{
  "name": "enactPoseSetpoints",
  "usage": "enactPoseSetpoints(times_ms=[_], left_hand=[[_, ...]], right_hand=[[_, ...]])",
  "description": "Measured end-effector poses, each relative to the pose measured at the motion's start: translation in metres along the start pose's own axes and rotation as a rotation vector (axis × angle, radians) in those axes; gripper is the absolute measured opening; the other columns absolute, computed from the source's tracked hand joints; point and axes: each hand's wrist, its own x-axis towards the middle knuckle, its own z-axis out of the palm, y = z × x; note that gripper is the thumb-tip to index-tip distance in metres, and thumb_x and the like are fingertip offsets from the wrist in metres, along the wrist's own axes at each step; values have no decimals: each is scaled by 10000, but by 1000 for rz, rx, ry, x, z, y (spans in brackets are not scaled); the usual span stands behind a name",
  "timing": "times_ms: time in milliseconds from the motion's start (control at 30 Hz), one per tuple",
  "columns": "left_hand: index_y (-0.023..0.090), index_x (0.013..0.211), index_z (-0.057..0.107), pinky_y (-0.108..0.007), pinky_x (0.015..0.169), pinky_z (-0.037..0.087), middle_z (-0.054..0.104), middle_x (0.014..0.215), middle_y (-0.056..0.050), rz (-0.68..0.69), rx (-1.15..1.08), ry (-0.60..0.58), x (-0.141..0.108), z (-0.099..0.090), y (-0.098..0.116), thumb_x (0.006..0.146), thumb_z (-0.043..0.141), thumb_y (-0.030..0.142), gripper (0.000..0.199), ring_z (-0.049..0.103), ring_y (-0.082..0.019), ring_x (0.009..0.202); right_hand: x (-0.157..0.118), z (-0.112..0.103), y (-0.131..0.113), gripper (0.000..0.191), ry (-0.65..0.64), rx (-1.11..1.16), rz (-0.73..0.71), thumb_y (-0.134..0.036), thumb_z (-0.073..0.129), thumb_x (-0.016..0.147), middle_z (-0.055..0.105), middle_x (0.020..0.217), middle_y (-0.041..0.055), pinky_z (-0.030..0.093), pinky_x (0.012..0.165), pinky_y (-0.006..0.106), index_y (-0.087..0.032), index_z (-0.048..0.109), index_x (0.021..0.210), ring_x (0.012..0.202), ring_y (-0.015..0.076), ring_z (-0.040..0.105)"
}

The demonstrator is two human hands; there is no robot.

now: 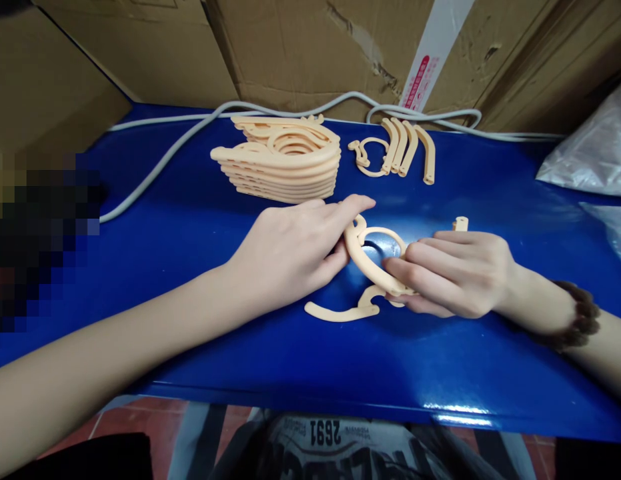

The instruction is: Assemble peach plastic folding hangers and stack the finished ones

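My left hand [300, 247] is closed on the upper left end of a cream plastic folding hanger [366, 263], its index finger stretched past it. My right hand [450, 273] pinches the hanger's right end, where its fingers hide the joint. A ring-like part of the hanger shows between the two hands. Just below lies a loose curved hanger piece [340, 312] with a hooked end, partly behind my right fingers. Beyond my right knuckles the end of another cream piece [461, 224] sticks up; the rest of it is hidden.
A stack of cream folded hangers [290, 167] stands behind my left hand. Several loose curved arms [410, 148] and small hook parts [373, 157] lie to its right. A white cable [190, 143] crosses the blue table [215, 363]. Cardboard boxes [300, 53] and a plastic bag [590, 147] border it.
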Motion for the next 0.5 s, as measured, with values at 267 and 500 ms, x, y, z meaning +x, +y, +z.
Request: enactPoseSetpoints(times_ms=[267,500], left_hand=[[226,1216,556,-261,654,402,699,1060,10,-116,-197,-126,4,-5,3,1013,360,339,305,660,-178,966],[260,1119,600,-243,590,369,686,804,52,-220,-355,-150,5,-6,2,940,495,519,333,642,-137,723]], right_hand=[[1,-1,0,251,-25,-17,5,-335,382,1013,564,697,-21,352,530,261,-153,553,1038,585,102,495],[0,-1,0,284,-25,11,-29,-321,347,1025,564,720,-1,344,537,276,-125,549,1064,589,111,502]])
